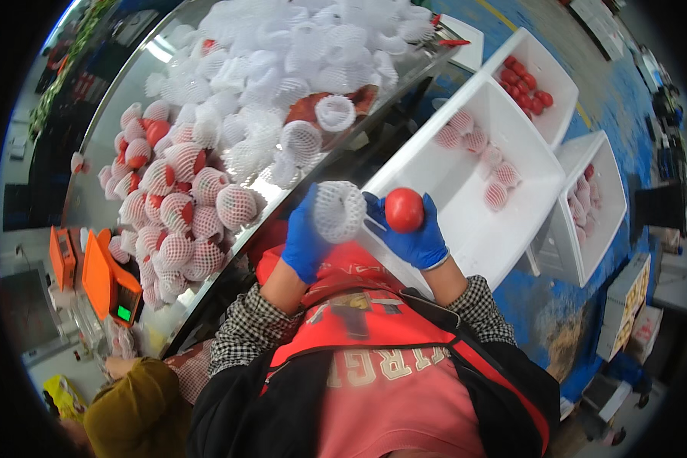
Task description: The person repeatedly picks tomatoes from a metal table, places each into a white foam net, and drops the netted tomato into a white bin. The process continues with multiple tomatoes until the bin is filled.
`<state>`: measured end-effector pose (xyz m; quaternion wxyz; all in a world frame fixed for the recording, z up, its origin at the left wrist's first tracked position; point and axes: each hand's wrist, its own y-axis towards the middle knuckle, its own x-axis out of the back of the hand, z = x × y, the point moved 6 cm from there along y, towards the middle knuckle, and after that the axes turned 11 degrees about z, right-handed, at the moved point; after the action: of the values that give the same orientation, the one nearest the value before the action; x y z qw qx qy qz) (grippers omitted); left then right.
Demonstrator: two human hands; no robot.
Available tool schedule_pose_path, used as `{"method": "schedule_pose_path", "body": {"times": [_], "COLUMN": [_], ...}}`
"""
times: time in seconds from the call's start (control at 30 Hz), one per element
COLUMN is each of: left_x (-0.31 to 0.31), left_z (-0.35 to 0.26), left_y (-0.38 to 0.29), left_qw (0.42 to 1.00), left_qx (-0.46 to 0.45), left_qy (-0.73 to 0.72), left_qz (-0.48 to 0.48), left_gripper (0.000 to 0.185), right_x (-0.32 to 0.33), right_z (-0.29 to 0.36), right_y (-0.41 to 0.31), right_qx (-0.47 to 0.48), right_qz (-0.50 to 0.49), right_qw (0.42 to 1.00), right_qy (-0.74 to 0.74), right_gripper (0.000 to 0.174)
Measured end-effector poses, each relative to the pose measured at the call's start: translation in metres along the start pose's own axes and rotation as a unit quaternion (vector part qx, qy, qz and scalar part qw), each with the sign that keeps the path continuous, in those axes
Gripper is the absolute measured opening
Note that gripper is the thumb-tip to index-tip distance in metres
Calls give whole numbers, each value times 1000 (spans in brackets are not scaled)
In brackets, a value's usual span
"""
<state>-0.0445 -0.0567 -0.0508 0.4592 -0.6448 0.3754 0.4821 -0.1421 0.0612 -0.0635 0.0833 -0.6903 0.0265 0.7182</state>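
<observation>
My left hand (304,243), in a blue glove, holds a white foam mesh sleeve (339,212) with its round opening showing. Just right of it, a bare red tomato (404,210) rests in my gloved right hand (419,245), the fingers curled around its sides. A small gap separates tomato and sleeve. Both hands are in front of my red apron (366,320), between the metal table (106,123) and a large white foam box (452,252). Several sleeved tomatoes (495,196) lie inside that box.
Loose foam sleeves (275,51) heap on the table beside a pile of sleeved tomatoes (172,214). Another foam box (558,123) holds bare tomatoes (524,86); a third foam box (601,240) holds sleeved ones. Orange scales (106,277) and a co-worker's sleeve (137,406) are at lower left.
</observation>
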Motion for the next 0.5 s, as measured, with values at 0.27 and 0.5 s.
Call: {"method": "schedule_pose_path", "body": {"times": [0.27,0.5], "left_x": [20,-90], "left_z": [-9,3], "left_y": [-8,-48], "left_qw": [993,262], "left_qx": [-82,-164], "left_qy": [71,951], "left_qz": [-38,29], "left_gripper": [35,46], "right_x": [7,-12], "right_z": [-7,-2], "right_y": [11,40], "right_qx": [-10,89], "right_qz": [-54,-114], "right_qw": [966,808], "right_qy": [-254,-572], "right_gripper": [67,59]}}
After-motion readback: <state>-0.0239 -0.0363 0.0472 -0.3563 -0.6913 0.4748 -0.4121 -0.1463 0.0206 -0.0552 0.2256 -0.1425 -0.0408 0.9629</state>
